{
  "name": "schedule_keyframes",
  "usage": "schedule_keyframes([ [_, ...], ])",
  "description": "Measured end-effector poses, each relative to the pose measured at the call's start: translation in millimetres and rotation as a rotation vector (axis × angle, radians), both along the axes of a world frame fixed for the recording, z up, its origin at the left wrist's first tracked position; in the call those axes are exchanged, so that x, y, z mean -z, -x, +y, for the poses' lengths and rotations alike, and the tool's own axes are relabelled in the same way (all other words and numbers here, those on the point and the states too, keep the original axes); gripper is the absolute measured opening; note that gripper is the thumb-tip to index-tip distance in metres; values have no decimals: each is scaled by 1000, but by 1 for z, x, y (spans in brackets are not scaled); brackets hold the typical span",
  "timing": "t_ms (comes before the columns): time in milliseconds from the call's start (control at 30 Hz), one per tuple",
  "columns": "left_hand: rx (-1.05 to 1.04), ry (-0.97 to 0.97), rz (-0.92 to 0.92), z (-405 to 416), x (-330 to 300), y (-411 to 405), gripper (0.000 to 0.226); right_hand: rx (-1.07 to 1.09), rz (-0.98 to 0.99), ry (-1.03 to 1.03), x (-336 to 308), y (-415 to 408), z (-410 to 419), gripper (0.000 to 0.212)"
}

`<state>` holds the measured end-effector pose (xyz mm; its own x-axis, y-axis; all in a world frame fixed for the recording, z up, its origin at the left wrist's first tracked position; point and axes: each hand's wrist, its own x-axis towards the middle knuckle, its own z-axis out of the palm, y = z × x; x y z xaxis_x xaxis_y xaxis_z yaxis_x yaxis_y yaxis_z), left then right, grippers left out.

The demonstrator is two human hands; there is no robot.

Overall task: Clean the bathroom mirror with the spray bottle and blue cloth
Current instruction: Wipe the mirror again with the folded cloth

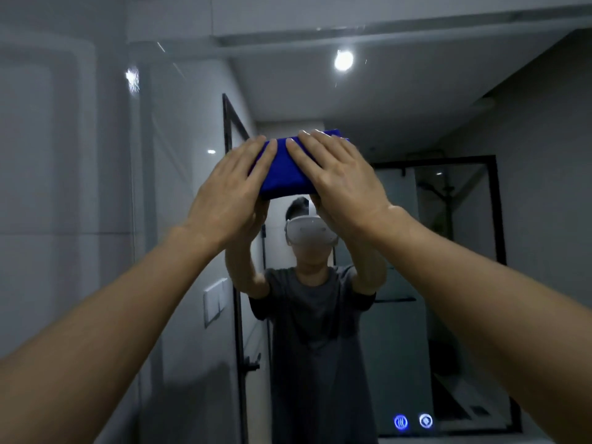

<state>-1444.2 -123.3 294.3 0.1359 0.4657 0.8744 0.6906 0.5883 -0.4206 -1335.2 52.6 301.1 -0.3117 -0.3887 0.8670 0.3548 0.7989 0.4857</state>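
Observation:
The bathroom mirror [416,100] fills most of the head view. A folded blue cloth [283,174] lies flat against the glass, up above head height. My left hand [229,190] presses on the cloth's left part with fingers spread flat. My right hand [339,177] presses on its right part the same way. Both arms reach up and forward. In the glass I see the reflection of a person in a grey T-shirt with a white headset, arms raised. No spray bottle is in view.
A grey tiled wall [64,155] runs along the left, beside the mirror's left edge. Two lit touch icons [413,422] glow at the mirror's lower right. The reflection shows a black-framed door, a wall switch, a ceiling light and a glass shower screen.

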Motion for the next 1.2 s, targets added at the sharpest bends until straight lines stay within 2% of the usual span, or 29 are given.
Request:
schedule_keyframes([
  [300,-31,47,-48,-6,103,-4,83,-39,-58,60,105,-7,-3,73],
  [467,-4,46,-42,-8,147,-8,78,-53,-75,87,152,-12,-5,64],
  [600,28,73,-91,-11,188,-7,87,-51,-105,124,196,-15,-9,59],
  [800,30,135,-144,-26,261,-13,89,-42,-207,144,271,-15,-14,64],
  [967,21,200,-252,-39,311,-17,101,-57,-226,161,325,-14,-21,60],
  [1200,92,221,-434,-43,354,-25,101,-52,-290,201,374,-17,-24,61],
])
